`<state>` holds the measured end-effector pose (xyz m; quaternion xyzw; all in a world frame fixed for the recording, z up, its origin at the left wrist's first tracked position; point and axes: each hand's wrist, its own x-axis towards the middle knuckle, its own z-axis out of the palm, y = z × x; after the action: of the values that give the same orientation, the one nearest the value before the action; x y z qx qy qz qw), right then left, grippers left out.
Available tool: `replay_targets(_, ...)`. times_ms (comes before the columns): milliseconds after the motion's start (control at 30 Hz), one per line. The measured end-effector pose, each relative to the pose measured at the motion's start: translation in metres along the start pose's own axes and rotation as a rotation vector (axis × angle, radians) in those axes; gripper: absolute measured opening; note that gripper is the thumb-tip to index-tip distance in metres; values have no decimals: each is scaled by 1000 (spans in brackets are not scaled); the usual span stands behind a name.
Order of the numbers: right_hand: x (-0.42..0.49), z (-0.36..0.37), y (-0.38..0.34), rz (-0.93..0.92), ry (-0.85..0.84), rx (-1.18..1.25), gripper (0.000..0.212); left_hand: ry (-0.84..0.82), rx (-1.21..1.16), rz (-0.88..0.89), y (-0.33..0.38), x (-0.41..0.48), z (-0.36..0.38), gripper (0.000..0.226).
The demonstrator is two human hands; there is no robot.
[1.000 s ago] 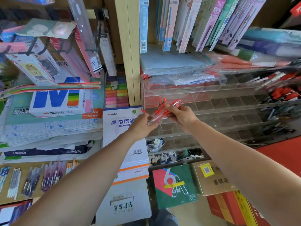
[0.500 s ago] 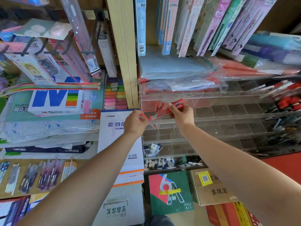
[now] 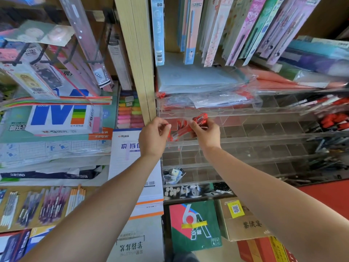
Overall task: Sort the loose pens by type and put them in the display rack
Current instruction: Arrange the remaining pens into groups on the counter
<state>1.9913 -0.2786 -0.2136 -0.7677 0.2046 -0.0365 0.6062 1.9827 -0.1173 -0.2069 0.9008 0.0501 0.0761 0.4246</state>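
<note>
While the right hand (image 3: pixel 206 133) grips the red pens (image 3: pixel 181 130), they slant down-left to the left hand (image 3: pixel 154 137), which pinches their tips.

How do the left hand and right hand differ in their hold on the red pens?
The right hand grips a bunch of red pens; the left hand pinches just one pen's end. The right hand is in front of the display rack; the left hand sits at its left edge. Both are raised level, fingers curled.
</note>
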Motion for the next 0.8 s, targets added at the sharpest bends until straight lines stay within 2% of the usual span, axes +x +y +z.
replay_targets(100,1,8,2,11,-69,-37,22,18,10,42,-1,5,-3,8)
replay_targets(233,-1,18,10,69,-169,-106,13,-124,-48,32,-10,5,3,10)
replay_targets(367,-4,19,5,40,-118,-8,24,-325,83,-1,-19,1,6,29)
replay_targets(433,-6,18,6,21,-85,42,16,-371,163,16,-25,0,7,33)
replay_targets(500,-7,16,9,11,-78,-15,13,-425,190,-4,-30,-3,7,38)
replay_targets(667,-1,14,8,52,-98,-39,15,-482,237,-4,-33,-6,11,46)
replay_targets(800,-1,9,11,-33,-75,-106,21,-541,259,-26,-35,-8,15,46)
